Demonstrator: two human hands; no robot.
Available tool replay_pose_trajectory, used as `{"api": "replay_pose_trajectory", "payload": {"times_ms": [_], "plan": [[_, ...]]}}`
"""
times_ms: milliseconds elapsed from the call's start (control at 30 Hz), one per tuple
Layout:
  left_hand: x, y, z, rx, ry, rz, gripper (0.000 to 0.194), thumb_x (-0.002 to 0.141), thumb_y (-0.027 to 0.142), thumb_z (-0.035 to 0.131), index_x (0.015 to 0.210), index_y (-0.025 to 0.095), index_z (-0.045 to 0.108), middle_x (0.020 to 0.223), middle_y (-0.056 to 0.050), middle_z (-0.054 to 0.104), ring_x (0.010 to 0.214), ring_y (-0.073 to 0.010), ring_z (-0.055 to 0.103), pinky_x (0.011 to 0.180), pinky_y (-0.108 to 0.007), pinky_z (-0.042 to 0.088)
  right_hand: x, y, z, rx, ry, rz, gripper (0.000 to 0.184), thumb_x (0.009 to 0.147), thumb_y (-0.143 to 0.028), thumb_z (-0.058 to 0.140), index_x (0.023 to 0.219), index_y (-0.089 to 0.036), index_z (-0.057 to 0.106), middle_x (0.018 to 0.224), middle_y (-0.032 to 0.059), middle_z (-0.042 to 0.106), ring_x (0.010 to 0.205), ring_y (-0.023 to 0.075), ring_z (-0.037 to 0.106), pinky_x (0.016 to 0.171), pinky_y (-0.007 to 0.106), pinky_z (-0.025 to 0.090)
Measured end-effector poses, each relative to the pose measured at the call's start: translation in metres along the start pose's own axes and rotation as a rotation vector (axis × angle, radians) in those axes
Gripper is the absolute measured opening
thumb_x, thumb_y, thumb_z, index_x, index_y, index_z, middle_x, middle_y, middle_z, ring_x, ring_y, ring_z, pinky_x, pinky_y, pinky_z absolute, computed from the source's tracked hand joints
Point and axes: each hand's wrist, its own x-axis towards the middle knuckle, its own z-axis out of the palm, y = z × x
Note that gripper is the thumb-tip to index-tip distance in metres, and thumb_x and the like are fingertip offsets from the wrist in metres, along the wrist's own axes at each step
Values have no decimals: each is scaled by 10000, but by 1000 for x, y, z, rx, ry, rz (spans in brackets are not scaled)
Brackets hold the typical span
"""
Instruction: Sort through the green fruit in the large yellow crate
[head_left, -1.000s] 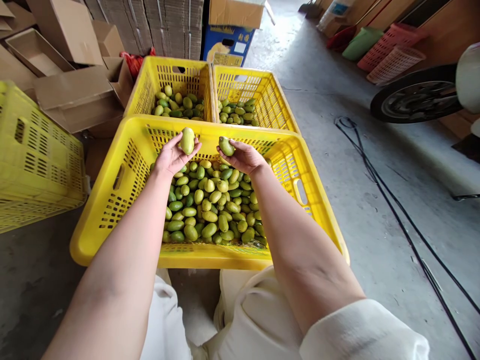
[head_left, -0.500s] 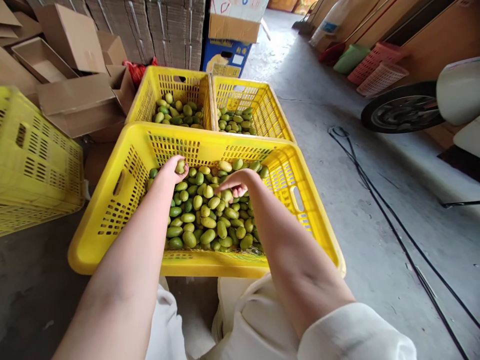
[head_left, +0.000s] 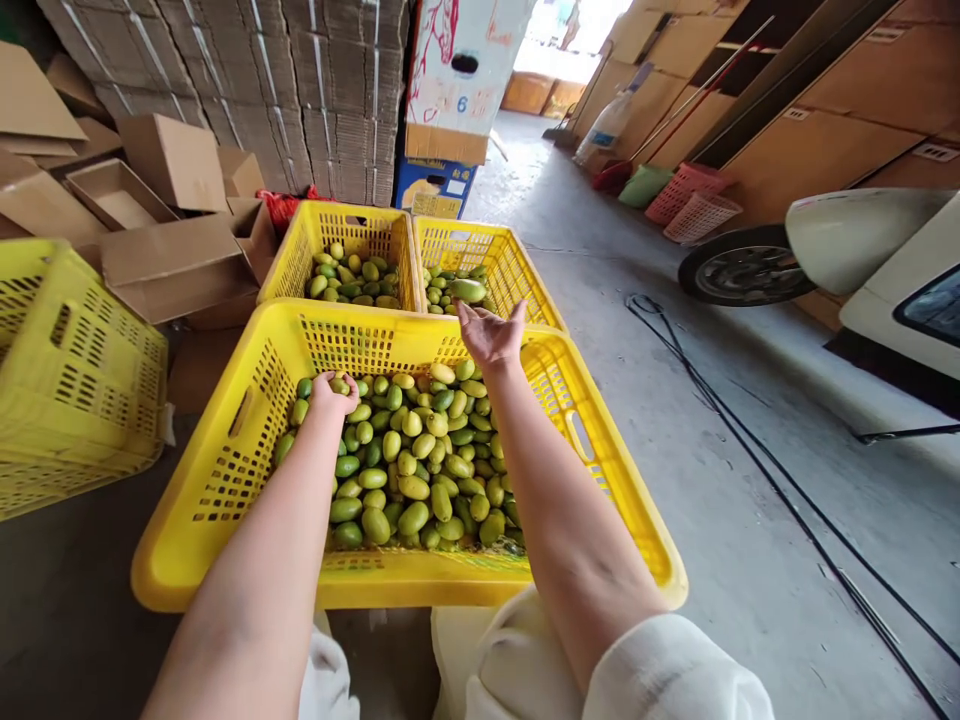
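ok so half a second ago the right hand (head_left: 491,335) was down in the fruit pile (head_left: 420,450), and now it's up at one o'clock, palm up, fingers spread, nothing in it. A green fruit (head_left: 468,290) is just past the fingertips, looks mid-air to me, by the rear right crate (head_left: 525,285), so that one's left the front crate (head_left: 420,592). The left hand (head_left: 334,392) is at ten o'clock, still curled round a second fruit (head_left: 341,385). My count: two hands, one fruit gripped, one loose, three crates with fruit (front, rear right, plus the rear left crate (head_left: 289,260) at eleven), one side crate (head_left: 97,360) near nine, contents hidden. Pile's too jumbled to count
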Motion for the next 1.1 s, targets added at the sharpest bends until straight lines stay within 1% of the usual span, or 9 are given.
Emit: {"api": "replay_pose_trajectory", "payload": {"times_ms": [167,333,467,567,700,800,933,1033,1100], "plan": [[4,-1,0,17,-29,-13,155,954,80,537,886,218,515,684,27,518,465,-68,480,386,-120,442,-2,-7,-10,141,116,-78,950,1065,-781,220,1772,-148,163,1714,240,443,1578,259,523,1157,495,581],[6,2,-2,83,-115,-44,117,963,119,508,923,229,520,660,28,498,451,-79,482,386,-125,440,-10,-1,-29,-62,204,-126,642,1114,-623,247,1579,-261,502,1478,143,697,1393,215,673,1136,464,577],[-6,5,-6,230,-333,-139,161,1009,202,453,1002,184,613,767,-54,607,503,-101,558,394,-141,458,-19,11,-44,-488,475,52,398,1153,-365,288,1267,-263,655,1156,85,781,1156,192,758,891,306,634],[-16,11,-11,418,-465,-217,195,975,140,515,1081,147,678,802,-101,658,489,-131,560,336,-164,392,-27,22,-53,-581,566,186,279,1146,-311,439,1208,-223,696,1271,120,741,1151,232,742,832,291,627],[-25,31,-10,943,-591,-267,210,995,159,578,1149,140,720,775,-123,680,471,-156,562,305,-160,306,-33,36,-54,-633,583,283,323,1088,-396,677,1367,-235,700,1442,124,674,1207,246,703,1025,451,629],[-37,46,14,1101,-672,-146,233,1031,164,523,1107,108,736,793,-152,682,474,-116,507,319,-131,267,-34,47,-52,-664,571,314,403,1069,-406,707,1410,-195,671,1425,129,676,1210,266,708,1014,484,636],[-61,45,77,827,-631,259,291,1083,216,440,1076,132,719,803,-112,635,566,-128,518,391,-151,324,-32,60,-56,-711,572,359,342,1085,-400,683,1377,-224,695,1439,124,675,1210,253,704,1026,463,630],[-72,39,118,693,-610,467,341,1118,466,423,1122,232,672,872,-56,635,835,-195,667,661,-260,535,-29,65,-62,-710,568,390,373,1079,-405,692,1395,-207,683,1433,127,674,1207,257,707,1022,473,632],[-70,43,132,687,-599,568,393,1102,581,419,1174,295,678,974,-51,679,1062,-225,671,838,-335,543,-26,64,-66,-691,563,390,389,1075,-405,698,1405,-200,675,1429,130,675,1206,260,708,1018,480,634]]}}
